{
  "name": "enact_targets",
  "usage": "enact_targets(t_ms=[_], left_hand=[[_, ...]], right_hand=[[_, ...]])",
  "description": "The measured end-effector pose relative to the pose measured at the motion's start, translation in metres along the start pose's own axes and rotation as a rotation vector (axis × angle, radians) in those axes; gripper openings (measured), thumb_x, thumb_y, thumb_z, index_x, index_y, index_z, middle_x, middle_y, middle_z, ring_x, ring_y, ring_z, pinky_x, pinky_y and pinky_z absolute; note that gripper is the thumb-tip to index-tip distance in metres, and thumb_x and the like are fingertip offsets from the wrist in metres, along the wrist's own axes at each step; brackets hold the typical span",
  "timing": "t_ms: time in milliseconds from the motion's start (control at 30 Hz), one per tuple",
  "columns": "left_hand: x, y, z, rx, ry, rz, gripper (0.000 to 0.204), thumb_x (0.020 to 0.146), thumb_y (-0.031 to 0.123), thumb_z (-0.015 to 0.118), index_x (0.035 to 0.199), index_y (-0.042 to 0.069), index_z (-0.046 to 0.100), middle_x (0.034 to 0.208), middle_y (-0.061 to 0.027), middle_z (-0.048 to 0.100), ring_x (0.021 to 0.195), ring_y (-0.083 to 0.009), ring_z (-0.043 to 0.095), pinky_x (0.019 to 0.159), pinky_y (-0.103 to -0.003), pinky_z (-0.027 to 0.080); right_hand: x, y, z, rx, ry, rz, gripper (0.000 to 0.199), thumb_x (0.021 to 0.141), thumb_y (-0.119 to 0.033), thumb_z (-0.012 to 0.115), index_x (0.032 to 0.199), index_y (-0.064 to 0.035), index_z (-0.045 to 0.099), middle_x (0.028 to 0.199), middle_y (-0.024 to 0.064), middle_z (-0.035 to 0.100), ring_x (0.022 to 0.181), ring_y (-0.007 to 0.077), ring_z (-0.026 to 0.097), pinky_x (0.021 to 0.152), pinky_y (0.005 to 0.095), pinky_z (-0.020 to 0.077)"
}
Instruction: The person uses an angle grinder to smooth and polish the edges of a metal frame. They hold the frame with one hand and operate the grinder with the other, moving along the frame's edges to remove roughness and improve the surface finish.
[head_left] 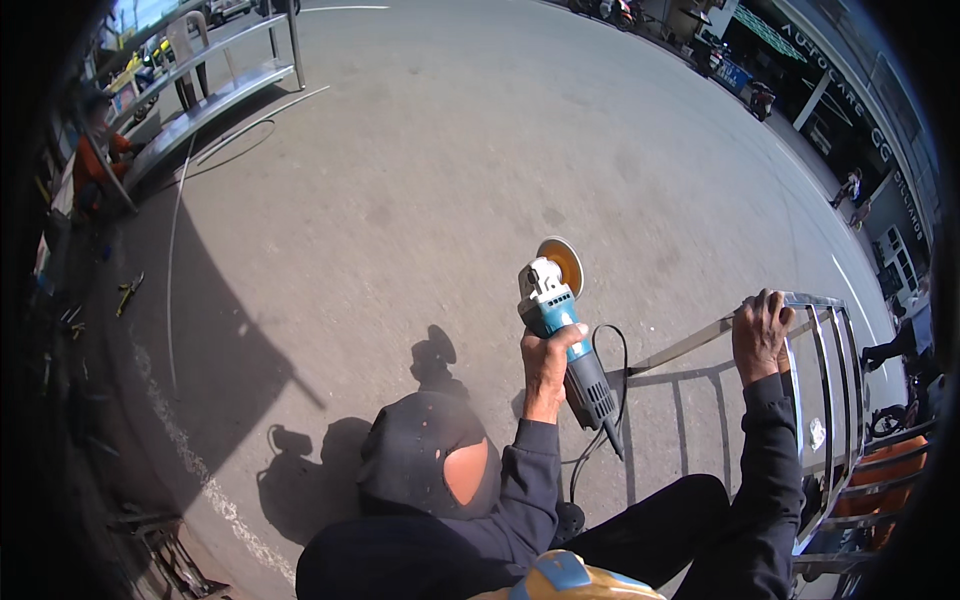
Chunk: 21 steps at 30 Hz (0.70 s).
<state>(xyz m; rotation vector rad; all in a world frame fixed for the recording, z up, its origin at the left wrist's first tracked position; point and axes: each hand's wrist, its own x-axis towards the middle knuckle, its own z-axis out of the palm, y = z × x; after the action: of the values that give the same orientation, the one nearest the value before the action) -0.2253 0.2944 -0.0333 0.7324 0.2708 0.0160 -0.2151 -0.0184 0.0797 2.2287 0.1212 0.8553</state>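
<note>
Grinder: teal and black angle grinder [590, 375] with a pale gear head, just right of centre in the frame, tilted so the head points up the picture
Disc: round, orange-brown face [568, 265], at the top end of the grinder; can't tell if it's spinning tbh
Left hand: [547, 362] wrapped round the grinder's body, thumb over the teal part, closed as far as the tool lets it
Cord: black power cord [626, 350] looping beside the grinder's right side, then down toward the lower middle
Right hand: [762, 328] curled tight over the top corner of the metal frame, right of centre
Metal frame: shiny barred thing [818, 300] along the right side of the picture, its bars throwing striped shadows on the pavement
Knee: dark trousers [405, 450], lower middle, with a big rip in them lol
Pliers: yellow-handled pair [130, 292] lying at the left
Metal strip: long thin one [171, 260] on the pavement, left of centre
Rack: shelved metal rack [235, 88], upper left
Other person: someone in orange [92, 165] beside that rack, left edge
</note>
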Motion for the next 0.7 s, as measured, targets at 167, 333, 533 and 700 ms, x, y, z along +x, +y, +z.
enact_targets(t_ms=[167,333,533,700], left_hand=[[-0.001,0.002,0.001,0.030,-0.029,0.018,0.048,0.070,0.017,0.076,0.112,-0.001,0.060,0.097,-0.0073,0.061,0.084,-0.0182,0.062,0.076,-0.035,0.053],[-0.002,-0.001,-0.001,-0.006,-0.039,0.022,0.050,0.070,0.022,0.076,0.108,-0.004,0.055,0.090,-0.0118,0.060,0.066,-0.0224,0.065,0.060,-0.036,0.059],[0.002,0.001,-0.006,0.053,-0.039,0.014,0.049,0.072,0.022,0.075,0.106,-0.007,0.056,0.087,-0.0155,0.063,0.067,-0.0253,0.068,0.064,-0.037,0.060],[0.001,0.002,-0.007,0.063,-0.025,0.016,0.051,0.072,0.023,0.076,0.107,-0.008,0.056,0.087,-0.0155,0.063,0.068,-0.0254,0.068,0.064,-0.037,0.061]], right_hand=[[-0.002,-0.038,0.015,-0.014,-0.059,-0.029,0.012,0.075,-0.015,0.067,0.079,-0.0049,0.070,0.094,0.0119,0.060,0.103,0.0270,0.051,0.082,0.0429,0.0362],[-0.025,-0.061,0.023,0.080,-0.254,-0.205,0.012,0.075,-0.015,0.067,0.077,-0.0039,0.071,0.094,0.0129,0.062,0.102,0.0277,0.053,0.082,0.0429,0.0390],[-0.038,-0.088,0.034,0.004,-0.235,-0.238,0.013,0.075,-0.017,0.067,0.074,-0.0048,0.072,0.085,0.0102,0.062,0.095,0.0258,0.053,0.081,0.0420,0.0388],[-0.015,-0.071,0.023,-0.010,-0.292,-0.211,0.014,0.072,-0.018,0.070,0.077,-0.0065,0.074,0.086,0.0095,0.062,0.098,0.0255,0.051,0.081,0.0431,0.0357]])
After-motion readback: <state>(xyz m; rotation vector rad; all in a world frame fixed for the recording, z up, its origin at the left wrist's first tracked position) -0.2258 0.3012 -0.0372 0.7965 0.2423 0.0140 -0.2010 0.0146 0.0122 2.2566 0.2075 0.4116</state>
